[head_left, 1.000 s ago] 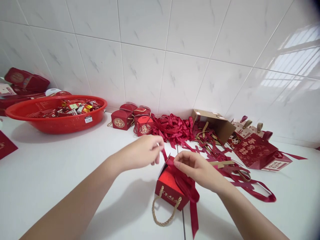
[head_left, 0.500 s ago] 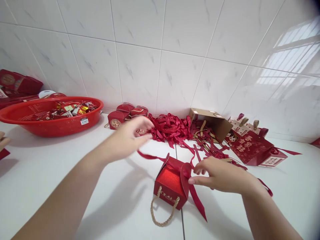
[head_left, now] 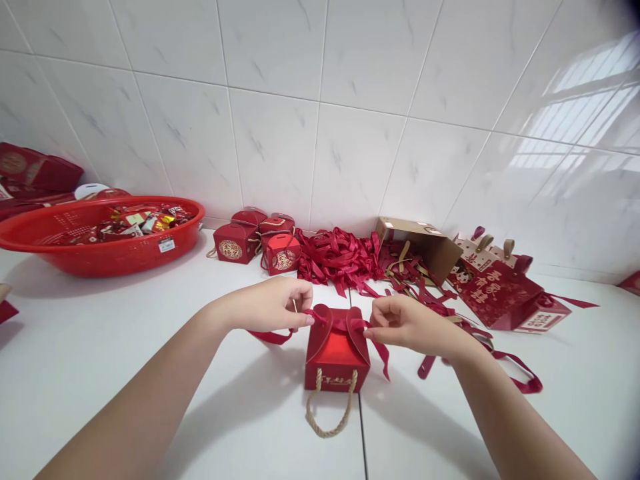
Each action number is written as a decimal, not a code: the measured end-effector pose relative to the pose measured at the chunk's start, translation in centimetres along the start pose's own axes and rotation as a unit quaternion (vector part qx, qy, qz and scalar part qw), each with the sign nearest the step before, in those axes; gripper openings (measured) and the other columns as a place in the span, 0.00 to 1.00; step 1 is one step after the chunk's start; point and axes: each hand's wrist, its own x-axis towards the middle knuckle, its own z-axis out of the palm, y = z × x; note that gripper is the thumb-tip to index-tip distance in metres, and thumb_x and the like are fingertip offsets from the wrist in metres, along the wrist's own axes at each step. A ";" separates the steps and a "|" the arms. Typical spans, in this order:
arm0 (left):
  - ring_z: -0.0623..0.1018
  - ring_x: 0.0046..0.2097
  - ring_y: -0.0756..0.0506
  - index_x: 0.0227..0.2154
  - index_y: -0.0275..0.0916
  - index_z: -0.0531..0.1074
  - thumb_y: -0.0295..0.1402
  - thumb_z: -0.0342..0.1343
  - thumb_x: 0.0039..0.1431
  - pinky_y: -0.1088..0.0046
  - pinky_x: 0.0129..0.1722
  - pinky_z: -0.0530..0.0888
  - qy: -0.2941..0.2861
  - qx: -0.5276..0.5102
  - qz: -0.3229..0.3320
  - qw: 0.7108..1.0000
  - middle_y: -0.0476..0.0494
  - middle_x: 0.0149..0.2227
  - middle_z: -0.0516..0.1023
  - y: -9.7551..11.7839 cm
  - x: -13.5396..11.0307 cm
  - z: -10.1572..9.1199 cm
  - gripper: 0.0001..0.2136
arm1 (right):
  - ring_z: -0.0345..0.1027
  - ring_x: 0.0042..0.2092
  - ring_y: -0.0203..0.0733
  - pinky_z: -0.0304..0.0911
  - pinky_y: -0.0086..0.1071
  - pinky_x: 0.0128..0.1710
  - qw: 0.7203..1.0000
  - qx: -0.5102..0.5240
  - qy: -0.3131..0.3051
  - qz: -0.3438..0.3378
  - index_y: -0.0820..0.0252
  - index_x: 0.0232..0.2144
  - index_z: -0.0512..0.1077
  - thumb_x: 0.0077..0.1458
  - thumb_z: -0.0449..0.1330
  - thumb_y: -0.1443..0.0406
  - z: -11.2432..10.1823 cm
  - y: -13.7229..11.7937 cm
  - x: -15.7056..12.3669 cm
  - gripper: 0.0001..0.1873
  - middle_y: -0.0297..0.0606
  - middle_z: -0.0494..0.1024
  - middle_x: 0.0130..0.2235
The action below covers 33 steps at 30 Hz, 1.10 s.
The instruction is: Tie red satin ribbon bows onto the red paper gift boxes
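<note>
Fingers (head_left: 299,321) of the left hand (head_left: 270,308) pinch one end of the dark red ribbon (head_left: 345,325), and the right hand (head_left: 407,325) pinches the other, over the closed flaps of the small red gift box (head_left: 336,352). The box stands on the white surface (head_left: 150,373), its rope handle (head_left: 331,417) toward the person. Pulling both ends evenly should, I'd judge, keep the knot centred. Behind the box lies a loose ribbon pile (head_left: 340,257).

Red basin (head_left: 100,257) of sweets (head_left: 135,220), small boxes (head_left: 255,243), ribbon pile (head_left: 337,257) — cardboard carton (head_left: 425,243), gift bag (head_left: 500,300)
</note>
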 end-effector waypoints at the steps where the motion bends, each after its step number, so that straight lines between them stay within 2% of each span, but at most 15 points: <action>1: 0.71 0.29 0.50 0.28 0.40 0.63 0.41 0.55 0.53 0.79 0.25 0.65 -0.012 -0.018 0.002 1.000 0.51 0.27 0.71 0.1 -0.1 -0.1 0.11 | 0.50 0.25 0.31 0.47 0.25 0.23 0.999 0.041 -0.002 -0.007 0.58 0.24 0.55 0.50 0.60 0.61 -0.1 0.0 -0.1 0.15 0.26 0.57 0.23; 4: 0.70 0.28 0.51 0.31 0.39 0.70 0.43 0.51 0.57 0.79 0.25 0.65 -0.034 -0.011 0.009 0.999 0.49 0.30 0.75 0.2 0.0 -0.2 0.11 | 0.55 0.27 0.32 0.53 0.25 0.25 0.996 0.085 0.008 -0.023 0.56 0.31 0.58 0.50 0.58 0.67 -0.2 0.1 -0.3 0.09 0.27 0.61 0.27; 7: 0.64 0.22 0.53 0.27 0.39 0.74 0.42 0.49 0.58 0.78 0.21 0.61 -0.020 0.032 0.010 0.999 0.50 0.26 0.74 0.0 0.3 -0.1 0.14 | 0.54 0.28 0.32 0.55 0.26 0.26 0.998 -0.004 0.050 -0.040 0.55 0.36 0.64 0.50 0.53 0.71 -0.4 0.0 -0.5 0.09 0.29 0.62 0.29; 9: 0.68 0.25 0.52 0.28 0.39 0.75 0.40 0.52 0.56 0.78 0.23 0.63 -0.004 0.034 0.012 0.999 0.50 0.26 0.75 -0.2 0.5 -0.1 0.11 | 0.56 0.29 0.33 0.56 0.27 0.28 0.992 -0.080 0.072 -0.060 0.54 0.36 0.67 0.50 0.53 0.71 -0.6 -0.2 -0.6 0.10 0.31 0.65 0.32; 12: 0.75 0.33 0.49 0.32 0.41 0.77 0.37 0.55 0.53 0.78 0.31 0.68 0.012 0.029 0.014 0.999 0.50 0.32 0.78 -0.2 0.4 -0.1 0.08 | 0.61 0.36 0.37 0.58 0.29 0.33 0.981 -0.166 0.072 -0.077 0.54 0.35 0.71 0.51 0.55 0.69 -1.0 -0.5 -0.9 0.08 0.34 0.68 0.37; 15: 0.75 0.32 0.49 0.35 0.43 0.75 0.37 0.53 0.54 0.77 0.29 0.68 -0.005 0.045 -0.002 0.999 0.50 0.33 0.78 0.0 0.2 0.0 0.09 | 0.62 0.38 0.39 0.58 0.30 0.36 0.975 -0.196 0.058 -0.081 0.54 0.33 0.72 0.54 0.58 0.65 -1.5 -0.8 -1.2 0.04 0.34 0.69 0.36; 18: 0.75 0.34 0.48 0.33 0.42 0.72 0.38 0.54 0.52 0.76 0.29 0.68 -0.005 0.071 -0.012 0.997 0.49 0.37 0.77 0.0 0.4 0.4 0.08 | 0.63 0.35 0.38 0.58 0.31 0.33 0.978 -0.186 0.042 -0.080 0.57 0.29 0.73 0.58 0.54 0.59 -1.7 -1.1 -1.4 0.11 0.35 0.71 0.33; 21: 0.75 0.42 0.45 0.33 0.42 0.69 0.38 0.59 0.48 0.75 0.36 0.69 0.003 0.068 -0.004 0.998 0.49 0.42 0.75 -0.7 1.2 0.9 0.10 | 0.62 0.29 0.36 0.56 0.30 0.30 0.980 -0.187 0.039 -0.052 0.59 0.26 0.71 0.60 0.51 0.57 -1.8 -1.2 -1.5 0.17 0.35 0.71 0.28; 24: 0.74 0.45 0.45 0.35 0.42 0.66 0.38 0.60 0.47 0.73 0.41 0.69 -0.037 0.026 0.018 0.999 0.49 0.43 0.75 -1.6 1.8 1.2 0.13 | 0.60 0.27 0.35 0.54 0.29 0.27 0.980 -0.190 0.050 -0.017 0.60 0.26 0.70 0.60 0.51 0.58 -1.8 -1.0 -1.3 0.15 0.34 0.70 0.26; 26: 0.74 0.44 0.45 0.36 0.42 0.65 0.39 0.60 0.48 0.73 0.40 0.69 -0.073 0.004 0.027 0.997 0.48 0.43 0.75 -1.8 2.0 1.2 0.15 | 0.60 0.27 0.35 0.53 0.29 0.26 0.981 -0.188 0.054 -0.001 0.60 0.26 0.69 0.59 0.50 0.59 -1.8 -0.7 -1.2 0.14 0.34 0.70 0.27; 28: 0.73 0.40 0.46 0.36 0.42 0.64 0.44 0.56 0.53 0.74 0.38 0.68 -0.088 0.009 0.020 0.996 0.48 0.41 0.75 -1.7 2.0 1.1 0.13 | 0.58 0.26 0.34 0.51 0.29 0.24 0.980 -0.191 0.057 0.018 0.60 0.23 0.66 0.57 0.51 0.60 -1.8 -0.3 -1.0 0.13 0.33 0.68 0.25; 31: 0.69 0.33 0.48 0.31 0.41 0.64 0.49 0.43 0.60 0.74 0.31 0.66 -0.070 0.054 -0.002 0.996 0.49 0.34 0.72 -1.3 1.9 1.1 0.16 | 0.50 0.24 0.32 0.45 0.29 0.22 0.975 -0.207 0.051 0.060 0.59 0.18 0.57 0.53 0.51 0.64 -1.7 0.2 -0.8 0.14 0.31 0.61 0.22; 33: 0.67 0.31 0.48 0.30 0.41 0.64 0.49 0.43 0.60 0.75 0.30 0.64 -0.052 0.062 -0.006 0.997 0.49 0.32 0.71 -1.1 1.9 1.1 0.16 | 0.45 0.23 0.32 0.41 0.30 0.21 0.970 -0.223 0.028 0.093 0.60 0.17 0.52 0.50 0.51 0.66 -1.6 0.3 -0.6 0.14 0.29 0.56 0.20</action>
